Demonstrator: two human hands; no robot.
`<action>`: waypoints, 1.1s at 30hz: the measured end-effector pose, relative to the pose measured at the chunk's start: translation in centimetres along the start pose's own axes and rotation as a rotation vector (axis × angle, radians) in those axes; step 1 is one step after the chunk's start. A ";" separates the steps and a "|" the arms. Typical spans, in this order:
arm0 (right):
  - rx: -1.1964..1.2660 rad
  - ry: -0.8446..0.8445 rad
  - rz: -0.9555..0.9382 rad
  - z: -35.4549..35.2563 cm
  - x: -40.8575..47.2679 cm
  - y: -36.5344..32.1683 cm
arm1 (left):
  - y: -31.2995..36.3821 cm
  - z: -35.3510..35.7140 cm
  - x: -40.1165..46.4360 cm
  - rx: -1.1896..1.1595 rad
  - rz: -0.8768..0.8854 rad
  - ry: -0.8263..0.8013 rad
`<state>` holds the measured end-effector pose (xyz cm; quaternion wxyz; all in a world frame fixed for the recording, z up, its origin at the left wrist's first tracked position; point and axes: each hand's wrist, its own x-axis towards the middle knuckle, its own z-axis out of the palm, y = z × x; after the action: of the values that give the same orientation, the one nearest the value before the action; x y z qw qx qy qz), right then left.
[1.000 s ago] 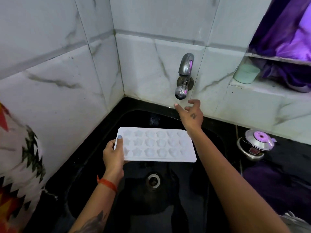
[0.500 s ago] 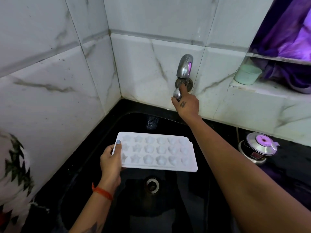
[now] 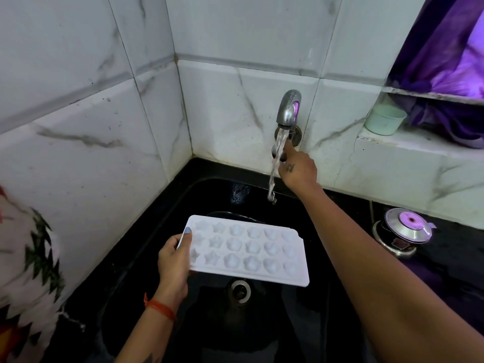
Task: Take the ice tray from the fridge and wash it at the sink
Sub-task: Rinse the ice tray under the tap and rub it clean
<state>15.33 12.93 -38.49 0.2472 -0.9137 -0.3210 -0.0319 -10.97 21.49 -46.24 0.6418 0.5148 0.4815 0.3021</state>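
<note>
Over the black sink [image 3: 162, 231], the left hand [image 3: 174, 260] holds the white ice tray [image 3: 251, 250] by its left short edge, thumb curled on top and fingers hidden beneath. The tray hangs roughly level above the drain [image 3: 239, 289], its star and flower moulds facing up. Farther back, the right hand [image 3: 298, 171] reaches to the wall under the steel tap [image 3: 288, 108], index finger stretched up against the round knob behind the stream; whether the other fingers grip the knob cannot be told. Water [image 3: 276, 163] runs from the spout and falls beyond the tray's far edge, not touching it. On the dark desk to the right sits a steel lid [image 3: 407, 226] on a small pot. A pale green cup [image 3: 385, 119] stands on the ledge at far right.
</note>
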 end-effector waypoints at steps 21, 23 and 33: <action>0.631 -0.696 0.745 -1.0 -14.2 3.1 | 1.2 -1.5 -2.3 -0.044 0.129 -0.001; 0.741 -0.621 0.778 -0.8 -14.1 3.1 | 1.4 -1.5 -2.5 -0.044 0.144 -0.008; 1.101 -0.355 0.812 1.3 -14.4 2.9 | 1.4 -1.1 -2.8 -0.158 -0.086 -0.111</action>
<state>5.51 3.36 -44.01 0.6096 -0.6948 0.0402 0.3795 -12.79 19.81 -44.10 0.7183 0.4575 0.4416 0.2824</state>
